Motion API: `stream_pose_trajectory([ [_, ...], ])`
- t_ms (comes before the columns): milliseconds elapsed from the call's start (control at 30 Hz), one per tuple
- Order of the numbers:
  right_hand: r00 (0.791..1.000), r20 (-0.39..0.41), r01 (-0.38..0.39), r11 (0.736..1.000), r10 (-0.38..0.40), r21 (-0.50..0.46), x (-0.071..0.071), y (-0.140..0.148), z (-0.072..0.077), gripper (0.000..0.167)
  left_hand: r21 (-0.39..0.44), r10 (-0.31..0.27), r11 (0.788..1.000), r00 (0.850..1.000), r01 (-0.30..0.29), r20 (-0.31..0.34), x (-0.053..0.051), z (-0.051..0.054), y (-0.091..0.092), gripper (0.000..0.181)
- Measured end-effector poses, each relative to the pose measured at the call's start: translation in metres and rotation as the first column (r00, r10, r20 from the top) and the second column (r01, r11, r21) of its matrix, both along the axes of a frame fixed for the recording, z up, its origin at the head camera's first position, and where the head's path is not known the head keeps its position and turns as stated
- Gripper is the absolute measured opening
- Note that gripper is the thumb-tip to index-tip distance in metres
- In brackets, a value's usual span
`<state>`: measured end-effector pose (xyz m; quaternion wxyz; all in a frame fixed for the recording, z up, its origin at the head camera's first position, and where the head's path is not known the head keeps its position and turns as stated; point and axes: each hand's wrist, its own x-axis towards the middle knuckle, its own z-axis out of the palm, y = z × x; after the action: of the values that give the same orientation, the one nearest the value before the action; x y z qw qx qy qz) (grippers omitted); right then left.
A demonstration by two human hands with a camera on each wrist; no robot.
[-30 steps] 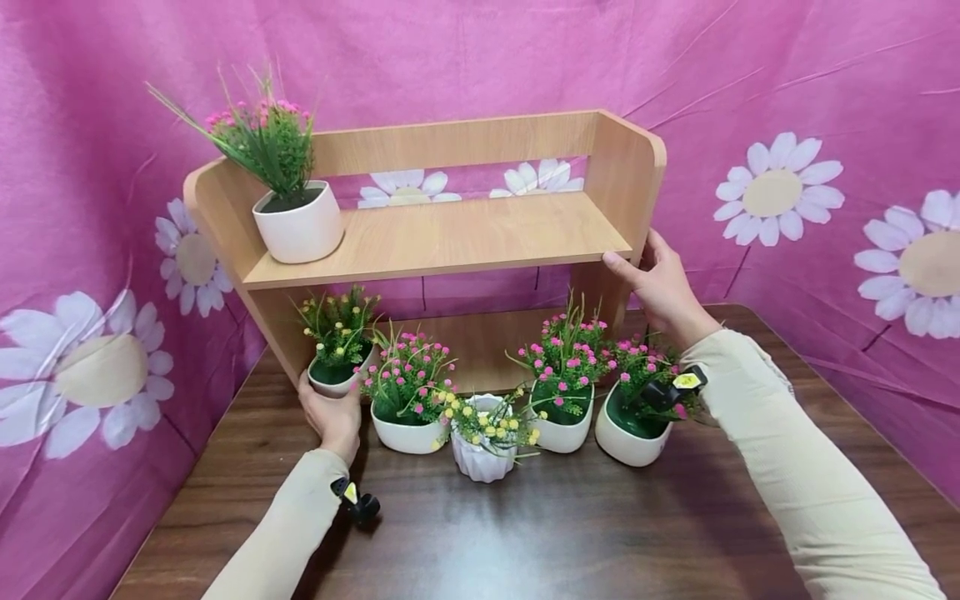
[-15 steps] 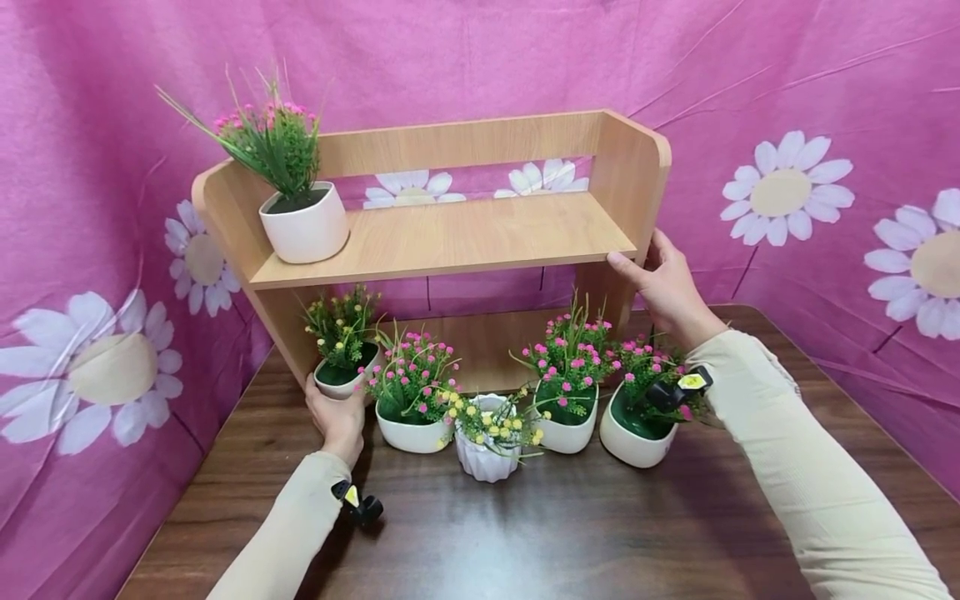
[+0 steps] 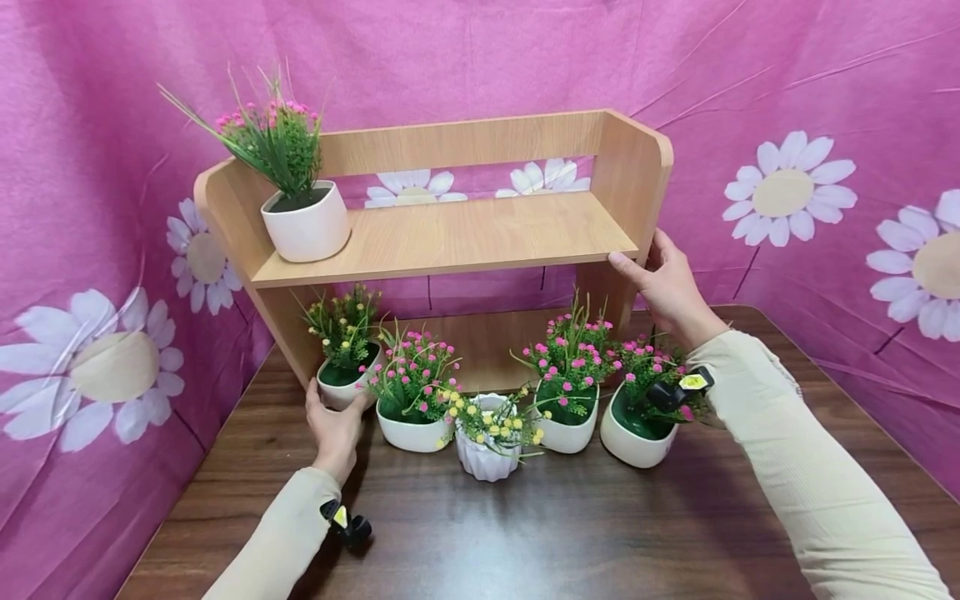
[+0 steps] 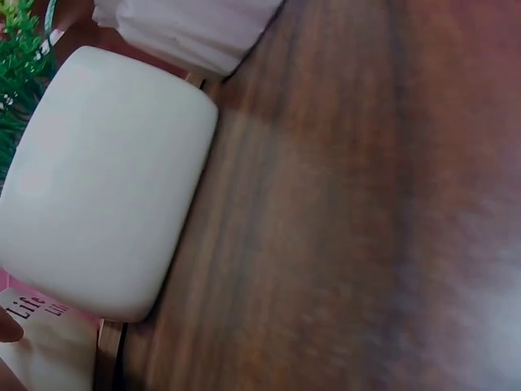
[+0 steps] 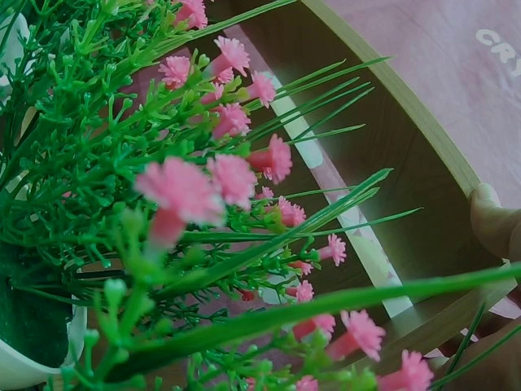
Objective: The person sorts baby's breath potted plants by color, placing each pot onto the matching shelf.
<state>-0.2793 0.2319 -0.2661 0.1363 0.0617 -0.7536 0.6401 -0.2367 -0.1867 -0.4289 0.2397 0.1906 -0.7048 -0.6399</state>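
At lower left, my left hand (image 3: 335, 429) lies close in front of a white pot of yellow flowers (image 3: 347, 385) at the shelf's lower level, its fingers and thumb spread to the pot's sides. In the left wrist view a fingertip (image 4: 8, 324) is by that pot (image 4: 57, 346), which bears printed lettering. My right hand (image 3: 670, 292) grips the right side panel of the wooden shelf (image 3: 480, 233), thumb at the board's front edge. Another white pot with pink flowers and long grass (image 3: 307, 221) stands on the upper board at left.
Along the shelf's front stand a pink-flowered pot (image 3: 415, 433), a fluted white pot with yellow flowers (image 3: 487, 458), and two more pink-flowered pots (image 3: 567, 432) at right. A dark wooden table (image 3: 525, 542) carries everything. Behind hangs a pink cloth (image 3: 465, 58) with large daisies.
My left hand has drawn back slightly toward me from the yellow-flowered pot, which stays in place. The right hand keeps its hold on the shelf. The head view has shifted a little.
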Motion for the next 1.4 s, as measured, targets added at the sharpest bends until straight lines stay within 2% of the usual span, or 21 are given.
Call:
stream_pose_trajectory([
  [233,1.0,0.0,0.006,1.0,-0.006,-0.001,-0.001,0.002,0.001,0.072,-0.076,0.005,0.997,0.999,-0.009,-0.041,0.008,-0.003,0.002,0.076],
  [400,1.0,-0.006,0.012,1.0,-0.012,-0.002,-0.001,0.003,0.001,0.072,-0.142,0.003,0.99,1.0,-0.007,-0.024,0.007,-0.003,0.003,0.077],
  [567,1.0,-0.006,0.013,1.0,-0.013,-0.003,-0.002,0.003,0.001,0.072,-0.175,-0.001,0.985,1.0,-0.002,-0.012,-0.001,-0.003,0.006,0.077],
  [833,1.0,-0.012,0.003,1.0,-0.004,-0.024,-0.001,0.002,0.002,0.072,-0.196,-0.015,0.98,0.999,0.009,-0.029,-0.018,-0.005,0.005,0.073],
  [1233,1.0,-0.006,-0.016,0.999,0.016,-0.048,0.0,0.001,0.0,0.073,-0.282,0.073,0.956,0.996,-0.083,-0.045,-0.038,-0.008,0.004,0.071],
  [1400,1.0,-0.007,-0.018,0.999,0.017,-0.052,0.0,0.0,0.0,0.074,-0.254,0.059,0.965,0.997,-0.071,-0.054,-0.045,-0.007,0.004,0.07],
])
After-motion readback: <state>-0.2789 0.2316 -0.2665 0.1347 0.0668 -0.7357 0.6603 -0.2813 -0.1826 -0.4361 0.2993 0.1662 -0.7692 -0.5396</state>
